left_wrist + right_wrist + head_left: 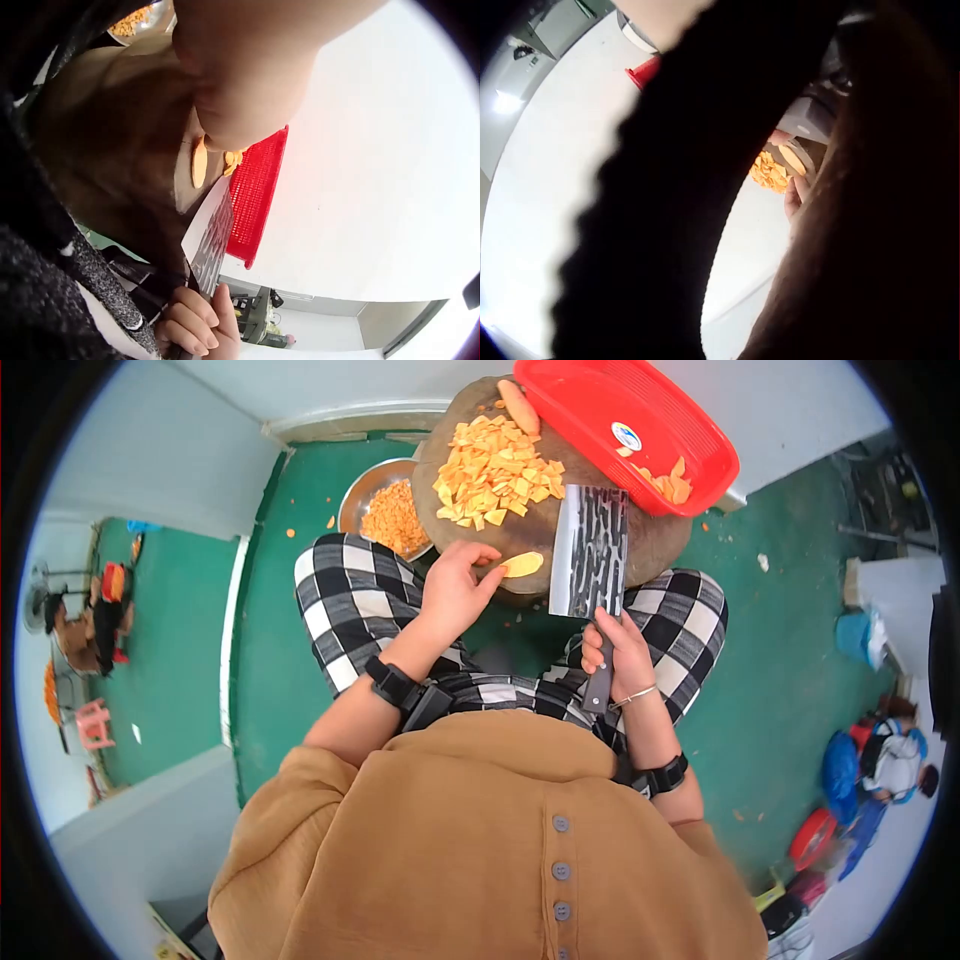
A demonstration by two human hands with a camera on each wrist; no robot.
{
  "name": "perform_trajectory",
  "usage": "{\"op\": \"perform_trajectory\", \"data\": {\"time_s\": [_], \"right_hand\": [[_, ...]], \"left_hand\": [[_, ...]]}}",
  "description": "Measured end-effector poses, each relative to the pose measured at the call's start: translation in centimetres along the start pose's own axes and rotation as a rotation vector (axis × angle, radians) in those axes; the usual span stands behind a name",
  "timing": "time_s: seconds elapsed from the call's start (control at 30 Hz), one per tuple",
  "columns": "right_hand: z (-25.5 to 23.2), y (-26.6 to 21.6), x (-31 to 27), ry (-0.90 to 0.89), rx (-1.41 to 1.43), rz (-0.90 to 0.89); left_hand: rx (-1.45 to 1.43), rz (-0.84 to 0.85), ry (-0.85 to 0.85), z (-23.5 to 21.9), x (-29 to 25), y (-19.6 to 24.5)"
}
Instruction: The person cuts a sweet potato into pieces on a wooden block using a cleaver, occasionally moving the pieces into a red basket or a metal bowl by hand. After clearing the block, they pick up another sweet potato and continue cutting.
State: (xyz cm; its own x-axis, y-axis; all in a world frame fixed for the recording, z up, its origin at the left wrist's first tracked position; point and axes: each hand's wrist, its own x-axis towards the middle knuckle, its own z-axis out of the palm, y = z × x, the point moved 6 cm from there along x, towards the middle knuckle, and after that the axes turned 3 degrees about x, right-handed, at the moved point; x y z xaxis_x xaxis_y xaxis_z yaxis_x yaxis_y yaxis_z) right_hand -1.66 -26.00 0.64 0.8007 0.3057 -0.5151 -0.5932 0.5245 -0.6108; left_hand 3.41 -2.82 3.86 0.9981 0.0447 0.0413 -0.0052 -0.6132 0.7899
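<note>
A long, flat-faced piece of orange root vegetable lies near the front edge of a round wooden chopping block. My left hand pinches its left end between thumb and fingertips. My right hand grips the dark handle of a cleaver, whose broad, black-streaked blade points away from me over the block's right side. The left wrist view shows the same cleaver beside the vegetable piece. A heap of thin orange slices covers the block's far left.
A whole orange root lies behind the heap. A red plastic basket with a few pieces overlaps the block's far right. A metal bowl of small orange bits stands left of the block. My checkered knees flank the block.
</note>
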Motion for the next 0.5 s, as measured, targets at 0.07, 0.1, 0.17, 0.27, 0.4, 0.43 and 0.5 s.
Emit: {"op": "perform_trajectory", "data": {"time_s": [0.07, 0.1, 0.17, 0.27, 0.4, 0.43, 0.5], "right_hand": [[0.6, -0.4, -0.2, 0.084, -0.03, -0.053], [1.0, -0.1, -0.3, 0.084, -0.053, -0.048], [0.9, -0.2, -0.5, 0.159, -0.257, -0.141], [1.6, 0.0, -0.4, 0.194, -0.383, -0.183], [2.3, -0.7, -0.3, 0.23, -0.674, -0.248], [2.2, -1.1, -0.2, 0.219, -0.757, -0.247], [1.8, -2.0, 0.0, 0.234, -1.0, -0.294]], "left_hand": [[-0.051, 0.174, 0.042, -0.5, 0.0, 0.1], [-0.067, 0.165, 0.056, -0.6, 0.2, -0.4], [0.03, 0.469, 0.097, -0.3, 0.0, 0.6], [0.029, 0.426, 0.058, 0.9, 0.5, -1.2], [0.034, 0.386, 0.022, 2.2, 1.5, -3.1], [0.011, 0.358, 0.036, 2.3, 1.6, -3.5], [0.011, 0.339, 0.03, 2.4, 2.1, -4.0]]}}
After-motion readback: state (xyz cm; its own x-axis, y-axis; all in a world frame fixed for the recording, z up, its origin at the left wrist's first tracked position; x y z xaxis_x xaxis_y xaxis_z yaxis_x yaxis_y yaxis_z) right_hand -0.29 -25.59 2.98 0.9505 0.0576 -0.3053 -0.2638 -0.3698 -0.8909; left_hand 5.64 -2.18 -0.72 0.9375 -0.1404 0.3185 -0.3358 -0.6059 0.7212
